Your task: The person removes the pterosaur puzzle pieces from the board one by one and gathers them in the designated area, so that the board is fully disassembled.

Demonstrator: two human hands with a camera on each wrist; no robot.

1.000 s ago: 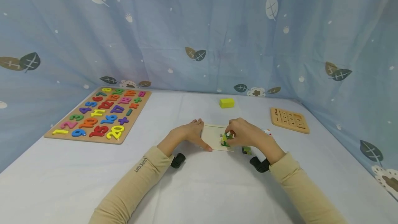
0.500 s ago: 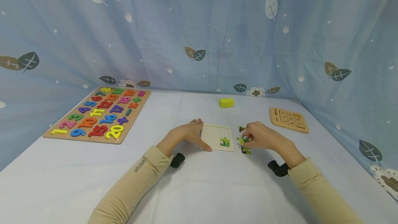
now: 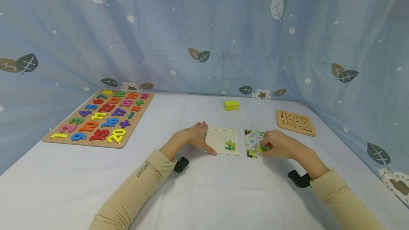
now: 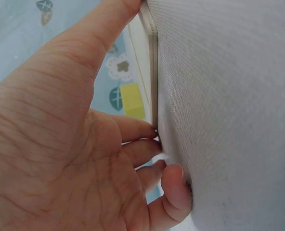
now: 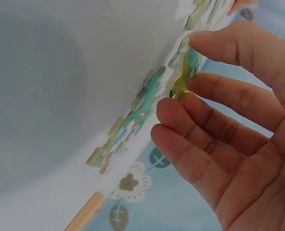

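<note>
My left hand point(image 3: 195, 137) rests along the left side of a shallow wooden puzzle tray point(image 3: 218, 139). Its thumb touches the tray's near edge, and in the left wrist view the fingers are spread beside the tray's rim point(image 4: 154, 82). One green jigsaw piece point(image 3: 230, 145) lies inside the tray, toward its near right corner. Right of the tray, my right hand point(image 3: 282, 146) pinches another green jigsaw piece point(image 5: 183, 77) between thumb and index finger, held tilted. Several loose jigsaw pieces point(image 3: 250, 141) lie flat on the cloth just left of those fingertips.
A number board point(image 3: 105, 116) with colourful numerals stands at the back left. Behind the tray sits a yellow-green block point(image 3: 231, 105). At the right is a small wooden number board point(image 3: 295, 122). A patterned blue curtain point(image 3: 204, 27) hangs along the table's back.
My right hand has left the tray, where a green piece now lies, and moved right past the loose pieces, pinching another one. The left hand keeps its place on the tray.
</note>
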